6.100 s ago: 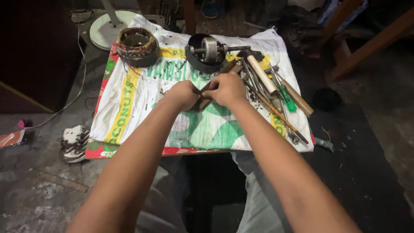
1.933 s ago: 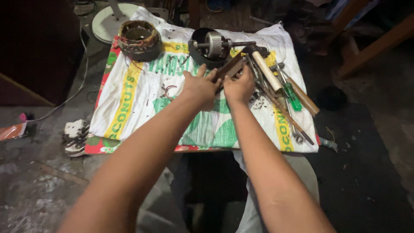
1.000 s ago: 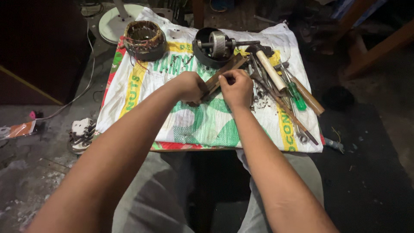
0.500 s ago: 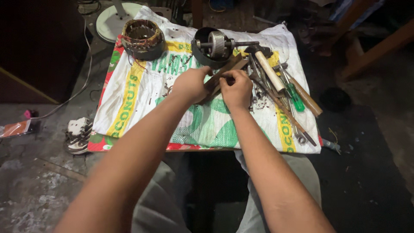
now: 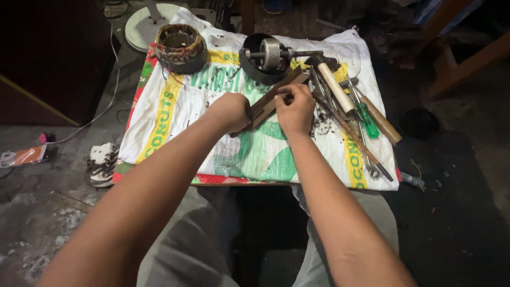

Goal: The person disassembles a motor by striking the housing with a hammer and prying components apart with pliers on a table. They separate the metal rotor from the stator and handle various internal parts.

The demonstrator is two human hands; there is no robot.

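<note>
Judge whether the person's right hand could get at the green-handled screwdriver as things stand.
Probably yes. The right hand is beside the tool pile, and the green-handled screwdriver lies on top with nothing covering its handle. The hand is busy at the long wooden piece, though.

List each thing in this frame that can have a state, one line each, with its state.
left hand: closed around the brown bar's near end
right hand: fingers pinched on the bar's upper edge
brown bar: held slanted above the sack cloth
coil ring: upright on the cloth, untouched
rotor with shaft: lying in a dark housing
green-handled screwdriver: lying flat among tools
</note>
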